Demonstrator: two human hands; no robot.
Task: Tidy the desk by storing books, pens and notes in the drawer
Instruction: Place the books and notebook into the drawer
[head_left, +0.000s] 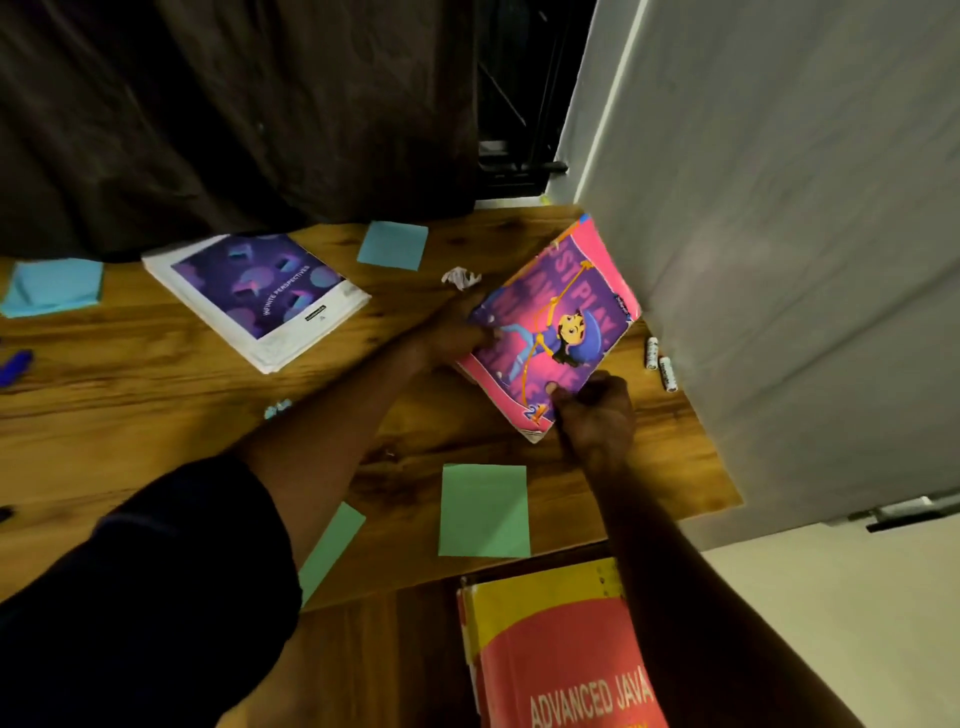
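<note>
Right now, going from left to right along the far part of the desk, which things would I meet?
blue sticky-note pad → white book titled Infinite Perspectives → single blue sticky note → crumpled paper → pink picture book → two small white cylinders

A pink book (561, 312) tilts up at the counter's (156, 415) right, a purple-white book (257, 299) lies flat left, and a red-yellow book (561, 665) sits in the drawer (421, 665).
</note>
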